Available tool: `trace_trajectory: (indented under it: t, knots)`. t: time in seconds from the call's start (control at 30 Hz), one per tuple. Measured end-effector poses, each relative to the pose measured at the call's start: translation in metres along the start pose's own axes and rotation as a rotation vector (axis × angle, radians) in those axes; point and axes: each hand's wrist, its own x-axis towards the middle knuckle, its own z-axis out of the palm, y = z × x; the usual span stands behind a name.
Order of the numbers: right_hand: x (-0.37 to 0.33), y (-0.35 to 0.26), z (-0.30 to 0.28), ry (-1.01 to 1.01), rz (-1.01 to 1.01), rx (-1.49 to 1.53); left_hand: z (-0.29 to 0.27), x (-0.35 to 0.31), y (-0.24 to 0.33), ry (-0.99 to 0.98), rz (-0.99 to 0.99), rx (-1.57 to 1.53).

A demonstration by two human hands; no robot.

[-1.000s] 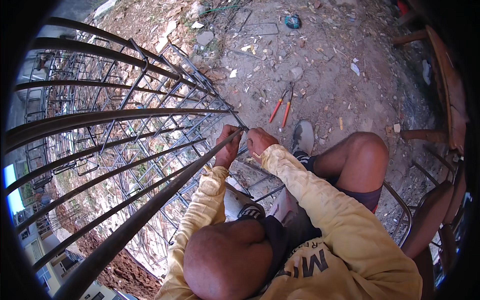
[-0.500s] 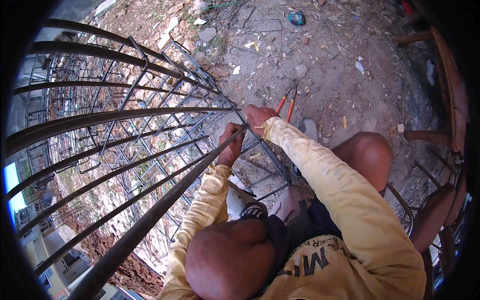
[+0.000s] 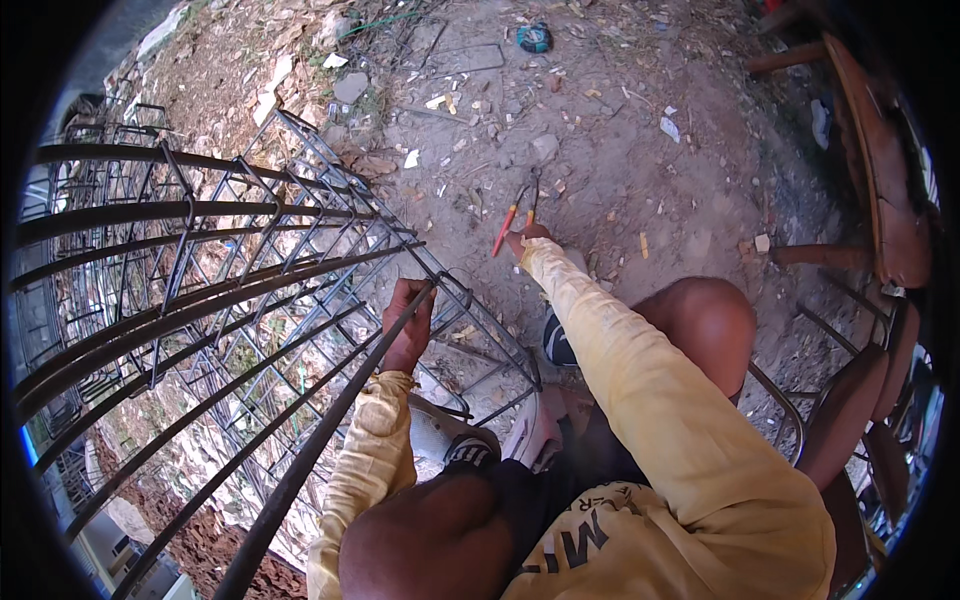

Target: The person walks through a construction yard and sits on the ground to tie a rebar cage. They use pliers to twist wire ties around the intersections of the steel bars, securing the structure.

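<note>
I see no packages, labels, signs or screens here. The nearest thing to one is the dark block printing on the yellow shirt (image 3: 640,500), low in the view just beside the wearer's head; I leave its letters unread. Scraps of pale litter lie on the dirt beyond the shirt's outstretched sleeve, but I cannot tell whether any of them is a wrapper or a bit of packaging.

Your right hand (image 3: 530,240) is mostly hidden behind its sleeve, so you cannot tell whether it touches the orange-handled pliers (image 3: 517,215). The rebar cage (image 3: 200,300) runs off the left rim, its far end unseen.
</note>
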Motion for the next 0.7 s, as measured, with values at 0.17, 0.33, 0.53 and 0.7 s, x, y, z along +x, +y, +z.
trace_trajectory:
  t: [0.17,0.33,0.53,0.7]
  knots:
    - [0.036,0.001,-0.004,0.092,0.045,-0.204,-0.013,-0.005,-0.001,0.002,-0.127,-0.004]
    - [0.063,0.0,-0.01,0.012,0.029,-0.316,-0.014,-0.002,0.005,-0.086,-0.072,0.037]
    - [0.074,0.008,0.002,-0.019,0.011,-0.286,-0.016,-0.003,0.012,-0.127,-0.128,0.128]
    - [0.056,0.027,-0.004,0.364,-0.154,0.115,-0.006,0.0,0.01,-0.114,-0.019,0.186]
